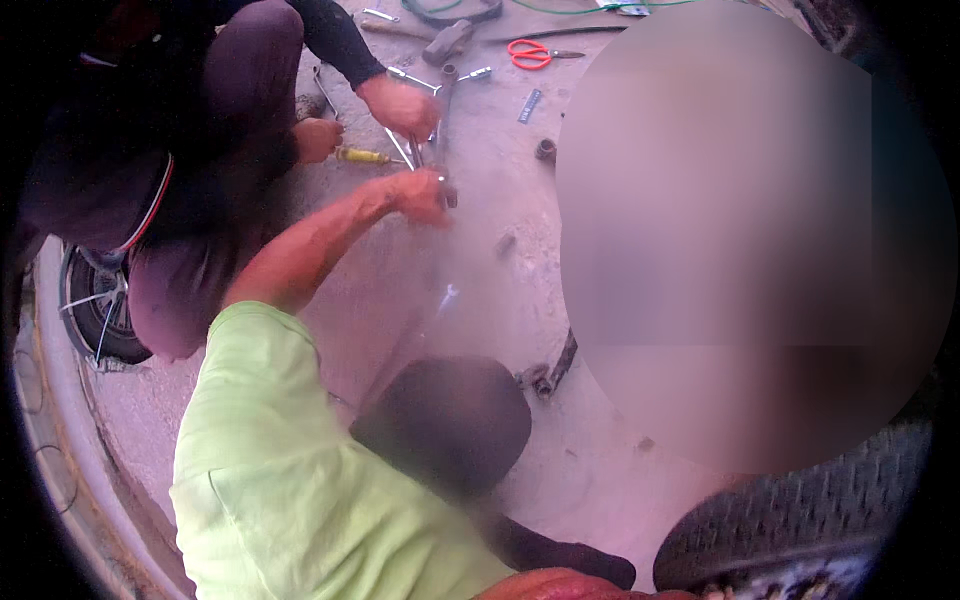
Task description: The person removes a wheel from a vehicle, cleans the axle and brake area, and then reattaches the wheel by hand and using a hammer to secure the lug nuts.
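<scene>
My left hand (425, 197) is stretched out from the light green sleeve, its fingers curled round a small dark metal piece (449, 193) whose kind I cannot make out. Just beyond it, a co-worker's hand (400, 107) bends over metal tools on the floor. That person's other hand (317, 140) is by a yellow-handled screwdriver (364, 156). A three-armed socket wrench (437, 88) shows past the co-worker's fingers. Only reddish skin of my right arm (590, 586) appears at the lower edge; the hand itself is out of sight.
A hammer (447, 44), red-handled scissors (531, 54) and a blue strip (530, 106) lie farther off. Dark metal fittings (545, 150) dot the floor. A knobbly tyre (800, 510) fills the lower right, and a small wheel (102, 305) stands left. A blurred patch covers the right side.
</scene>
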`<state>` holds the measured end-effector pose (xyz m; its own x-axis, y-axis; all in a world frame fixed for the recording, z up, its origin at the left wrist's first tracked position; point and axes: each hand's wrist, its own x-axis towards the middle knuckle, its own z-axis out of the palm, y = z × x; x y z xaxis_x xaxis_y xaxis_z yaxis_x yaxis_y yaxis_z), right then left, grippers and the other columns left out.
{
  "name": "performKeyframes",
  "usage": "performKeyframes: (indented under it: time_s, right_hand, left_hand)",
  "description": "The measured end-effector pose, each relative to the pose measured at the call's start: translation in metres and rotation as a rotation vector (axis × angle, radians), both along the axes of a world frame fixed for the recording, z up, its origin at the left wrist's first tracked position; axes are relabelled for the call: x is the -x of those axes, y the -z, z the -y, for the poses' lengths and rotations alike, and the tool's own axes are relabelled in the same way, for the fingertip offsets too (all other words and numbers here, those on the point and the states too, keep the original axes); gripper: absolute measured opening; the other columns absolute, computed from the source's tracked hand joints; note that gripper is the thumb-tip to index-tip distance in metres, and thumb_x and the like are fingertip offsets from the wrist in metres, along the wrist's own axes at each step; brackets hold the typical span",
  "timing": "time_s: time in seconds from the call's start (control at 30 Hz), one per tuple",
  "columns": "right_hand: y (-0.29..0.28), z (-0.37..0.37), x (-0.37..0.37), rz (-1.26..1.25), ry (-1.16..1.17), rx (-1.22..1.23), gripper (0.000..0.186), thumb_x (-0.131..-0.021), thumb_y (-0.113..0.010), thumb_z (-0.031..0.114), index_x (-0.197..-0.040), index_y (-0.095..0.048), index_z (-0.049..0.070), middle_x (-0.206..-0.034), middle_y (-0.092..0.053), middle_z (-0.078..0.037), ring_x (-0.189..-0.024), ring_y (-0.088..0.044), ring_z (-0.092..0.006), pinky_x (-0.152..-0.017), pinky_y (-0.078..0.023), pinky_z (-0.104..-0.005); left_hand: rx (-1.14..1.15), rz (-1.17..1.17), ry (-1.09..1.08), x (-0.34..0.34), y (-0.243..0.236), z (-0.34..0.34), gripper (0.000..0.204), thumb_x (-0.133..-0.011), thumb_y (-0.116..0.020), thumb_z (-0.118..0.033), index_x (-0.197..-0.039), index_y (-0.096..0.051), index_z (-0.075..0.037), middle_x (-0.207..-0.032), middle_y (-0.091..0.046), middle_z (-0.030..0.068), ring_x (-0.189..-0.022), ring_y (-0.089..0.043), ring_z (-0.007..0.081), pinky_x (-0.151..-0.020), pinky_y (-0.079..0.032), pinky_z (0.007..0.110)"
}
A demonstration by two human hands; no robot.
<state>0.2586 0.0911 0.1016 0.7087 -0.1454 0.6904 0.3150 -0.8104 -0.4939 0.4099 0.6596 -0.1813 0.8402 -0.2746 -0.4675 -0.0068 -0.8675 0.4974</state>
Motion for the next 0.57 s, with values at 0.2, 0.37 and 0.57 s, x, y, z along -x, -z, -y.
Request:
performKeyframes:
  time_s: [0.2, 0.37, 0.57]
  right_hand:
    - [-0.017, 0.030, 0.055, 0.111, -0.098, -0.114, 0.036, -0.097, -0.059, 0.034, -0.112, -0.065, 0.002, -0.104, -0.066, -0.016, -0.092, -0.060, -0.0244, -0.088, -0.047, -0.0413]
    - [-0.044, 0.050, 0.087, -0.541, -0.875, -0.018, 0.051, -0.094, -0.062, 0.050, -0.118, -0.064, 0.006, -0.107, -0.067, -0.017, -0.088, -0.064, -0.0316, -0.084, -0.046, -0.0561]
    - [0.066, 0.001, 0.081, -1.078, -0.853, -0.042, 0.022, -0.090, -0.062, 0.023, -0.099, -0.068, 0.004, -0.088, -0.068, -0.015, -0.074, -0.069, -0.0242, -0.069, -0.053, -0.0353]
  left_hand:
    - [0.024, -0.063, 0.003, 0.087, -0.036, 0.057, 0.060, -0.085, -0.068, -0.054, -0.111, -0.069, 0.000, -0.098, -0.068, 0.0207, -0.093, -0.066, 0.0315, -0.085, -0.051, 0.043]
    - [0.259, -0.014, -0.222, 0.152, -0.024, 0.094, 0.058, -0.090, -0.061, -0.054, -0.106, -0.069, 0.001, -0.096, -0.069, 0.0197, -0.089, -0.066, 0.0301, -0.082, -0.051, 0.044]
    - [0.036, 0.028, -0.538, 0.168, 0.014, 0.130, 0.046, -0.086, -0.070, -0.040, -0.109, -0.065, 0.000, -0.097, -0.071, 0.0176, -0.088, -0.069, 0.0319, -0.078, -0.053, 0.045]
